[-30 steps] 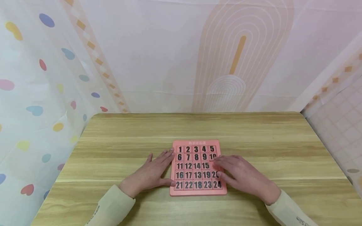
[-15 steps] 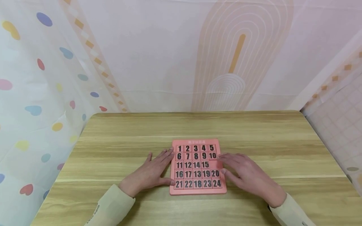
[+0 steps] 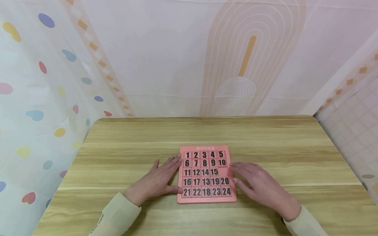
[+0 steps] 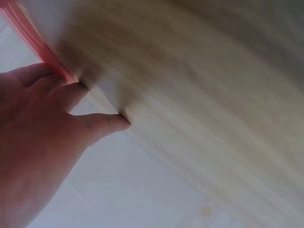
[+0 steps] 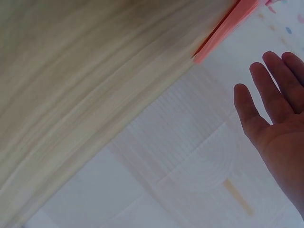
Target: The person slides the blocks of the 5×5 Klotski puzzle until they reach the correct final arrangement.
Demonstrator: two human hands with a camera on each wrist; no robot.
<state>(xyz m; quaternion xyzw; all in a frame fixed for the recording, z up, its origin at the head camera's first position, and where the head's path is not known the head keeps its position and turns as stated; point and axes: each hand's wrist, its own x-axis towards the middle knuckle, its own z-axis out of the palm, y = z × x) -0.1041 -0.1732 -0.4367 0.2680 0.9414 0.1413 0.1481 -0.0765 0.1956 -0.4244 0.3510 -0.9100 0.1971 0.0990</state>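
A pink number sliding puzzle (image 3: 206,200) lies flat on the table in the head view. Its tiles stand in rows, and the vacant slot (image 3: 223,171) is right of tile 15 (image 3: 214,171). Against the puzzle's left edge rests my left hand (image 3: 156,180), fingers spread and thumb at the lower corner. In the left wrist view that hand (image 4: 47,123) touches the pink edge. My right hand (image 3: 257,183) hovers at the right edge, fingers extended, holding nothing; whether it touches the frame I cannot tell. The right wrist view shows its fingers (image 5: 270,90) apart from the pink corner (image 5: 221,35).
The wood-grain table (image 3: 141,131) stretches out around the puzzle. Behind it hangs a pale curtain (image 3: 165,65) with an arch print, and a dotted curtain (image 3: 38,131) is at the left.
My right hand has drawn back to the right off the puzzle, uncovering tiles 10 and 20 and the vacant slot. The left hand and the tiles have kept their places.
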